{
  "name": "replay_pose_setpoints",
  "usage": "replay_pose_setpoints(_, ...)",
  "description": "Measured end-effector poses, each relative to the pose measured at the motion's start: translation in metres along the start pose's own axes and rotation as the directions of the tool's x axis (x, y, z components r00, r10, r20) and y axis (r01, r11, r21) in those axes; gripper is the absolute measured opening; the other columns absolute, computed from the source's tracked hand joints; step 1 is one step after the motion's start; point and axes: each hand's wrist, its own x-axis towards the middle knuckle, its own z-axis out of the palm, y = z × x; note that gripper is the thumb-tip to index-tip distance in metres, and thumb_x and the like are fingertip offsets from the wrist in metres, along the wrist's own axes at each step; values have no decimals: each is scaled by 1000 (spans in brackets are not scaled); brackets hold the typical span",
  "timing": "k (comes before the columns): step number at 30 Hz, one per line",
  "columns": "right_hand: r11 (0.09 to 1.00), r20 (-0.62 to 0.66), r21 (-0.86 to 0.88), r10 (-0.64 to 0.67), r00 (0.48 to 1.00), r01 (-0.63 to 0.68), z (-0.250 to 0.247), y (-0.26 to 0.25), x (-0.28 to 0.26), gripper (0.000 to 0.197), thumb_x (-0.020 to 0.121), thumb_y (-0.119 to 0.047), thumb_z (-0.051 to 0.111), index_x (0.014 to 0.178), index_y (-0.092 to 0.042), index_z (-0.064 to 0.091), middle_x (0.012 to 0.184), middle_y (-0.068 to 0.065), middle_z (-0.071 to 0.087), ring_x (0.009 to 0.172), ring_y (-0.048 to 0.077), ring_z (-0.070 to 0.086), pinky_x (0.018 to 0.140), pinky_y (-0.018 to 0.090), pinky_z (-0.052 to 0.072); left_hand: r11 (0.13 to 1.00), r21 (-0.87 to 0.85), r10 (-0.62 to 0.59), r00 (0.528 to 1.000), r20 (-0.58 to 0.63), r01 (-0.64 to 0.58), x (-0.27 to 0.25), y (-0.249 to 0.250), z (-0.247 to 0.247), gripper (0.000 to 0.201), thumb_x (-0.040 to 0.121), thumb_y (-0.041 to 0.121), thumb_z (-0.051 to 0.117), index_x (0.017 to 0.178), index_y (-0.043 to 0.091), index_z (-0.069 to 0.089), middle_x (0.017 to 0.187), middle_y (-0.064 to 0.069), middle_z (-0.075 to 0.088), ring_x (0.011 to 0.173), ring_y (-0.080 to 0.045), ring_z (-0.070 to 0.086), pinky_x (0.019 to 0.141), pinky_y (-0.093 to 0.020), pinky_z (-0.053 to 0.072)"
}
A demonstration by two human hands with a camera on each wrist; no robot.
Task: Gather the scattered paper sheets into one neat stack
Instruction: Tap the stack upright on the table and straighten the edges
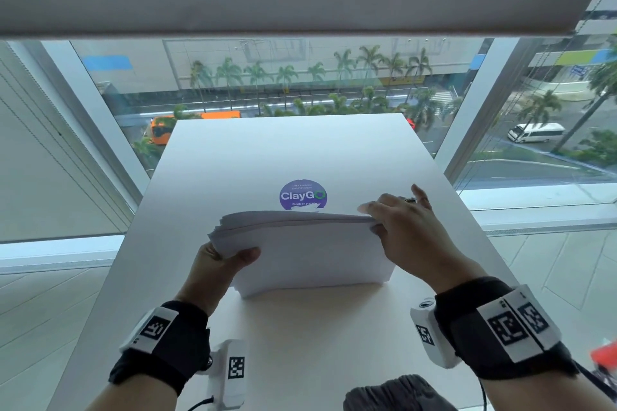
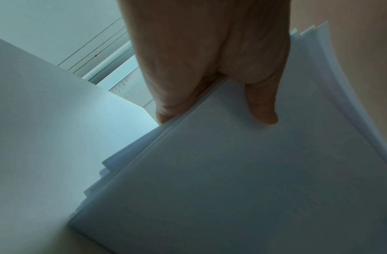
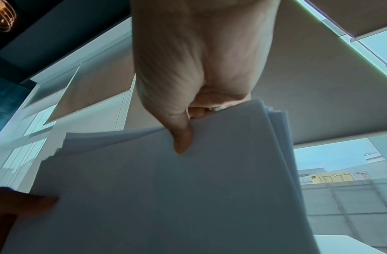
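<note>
Showing uneven sheet edges, wrist views supplement head's upright paper stack (image 1: 300, 253).

We've got both arms out front, wrist bands on. Our left hand (image 1: 218, 262) pinches with the thumb in front, fingers tucked behind. Our right hand (image 1: 405, 228) grips from above, thumb down, one finger sticking out.

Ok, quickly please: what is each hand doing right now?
Left hand: closed, pinching the left edge of the paper stack.
Right hand: closed, pinching the stack's upper right corner.
</note>
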Motion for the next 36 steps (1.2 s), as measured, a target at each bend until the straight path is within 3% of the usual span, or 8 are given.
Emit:
replay_pose_setpoints(3, 997, 106, 76, 1, 994, -10, -9, -4, -1, 29, 79, -2, 58, 103, -15, 69, 90, 8, 66, 76, 36, 63, 82, 36, 46, 1000, 15, 9, 1000, -10, -9, 0, -1, -1, 23, 61, 11, 69, 83, 13, 69, 67, 10, 75, 63, -1, 68, 58, -14, 54)
replay_pose_setpoints(7, 995, 48, 105, -4, 999, -1, -9, -7, -4, 30, 78, -7, 60, 106, -15, 68, 90, 7, 67, 79, 35, 64, 65, 31, 45, 996, 86, 21, 1000, -19, -19, 1, -6, 0, 24, 73, -7, 71, 81, 15, 70, 65, 12, 74, 62, 1, 67, 59, -12, 53)
replay_pose_setpoints(10, 989, -129, 125, -68, 989, 85, -9, -14, -2, 57, 73, -15, 62, 129, -11, 51, 116, 7, 64, 102, 30, 60, 83, 33, 49, 997, 81, 9, 1000, -19, -7, 1, -6, 0, 26, 70, -8, 73, 79, 16, 70, 64, 11, 74, 61, 1, 66, 60, -12, 53)
replay_pose_setpoints(12, 987, -202, 114, -91, 975, 116, -11, -23, 1, 74, 76, -26, 59, 142, -10, 30, 141, 8, 47, 126, 24, 44, 103, 33, 36, 997, 71, 5, 1000, -14, -5, 2, -5, -1, 27, 68, -8, 74, 77, 18, 71, 65, 10, 74, 62, -1, 66, 62, -13, 54)
replay_pose_setpoints(16, 989, 184, 53, -145, 972, 137, -11, -40, 4, 80, 84, -46, 50, 149, -21, 10, 154, -5, 28, 142, 17, 25, 115, 44, 10, 999, 47, -10, 1000, 9, 10, 1, -2, -2, 18, 58, 5, 75, 66, 21, 76, 67, 8, 75, 63, -2, 67, 63, -15, 55)
replay_pose_setpoints(28, 973, 173, 49, -230, 958, 225, -4, -56, 19, 84, 82, -31, 60, 144, -39, 5, 143, 4, 40, 127, 27, 44, 111, 54, 16, 1000, 24, -19, 1000, 13, 19, -2, -2, 0, 22, 56, 12, 73, 78, 14, 73, 69, 5, 75, 67, -5, 67, 66, -16, 55)
replay_pose_setpoints(32, 951, 150, -15, -303, 941, 309, 0, -75, 26, 87, 81, -16, 58, 145, -37, 3, 115, 9, 58, 93, 33, 60, 93, 45, 46, 1000, 15, -3, 999, 35, 3, -4, 1, 3, 25, 62, 1, 75, 85, 9, 72, 69, 6, 75, 66, -4, 67, 63, -13, 54)
replay_pose_setpoints(36, 935, 186, 11, -350, 918, 354, -3, -81, 30, 82, 86, 2, 33, 146, -40, -5, 97, 9, 57, 81, 28, 47, 68, 33, 33, 1000, 13, 7, 999, 39, -7, -6, 4, 2, 26, 59, 3, 74, 83, 12, 72, 70, 5, 75, 66, -4, 68, 62, -14, 54)
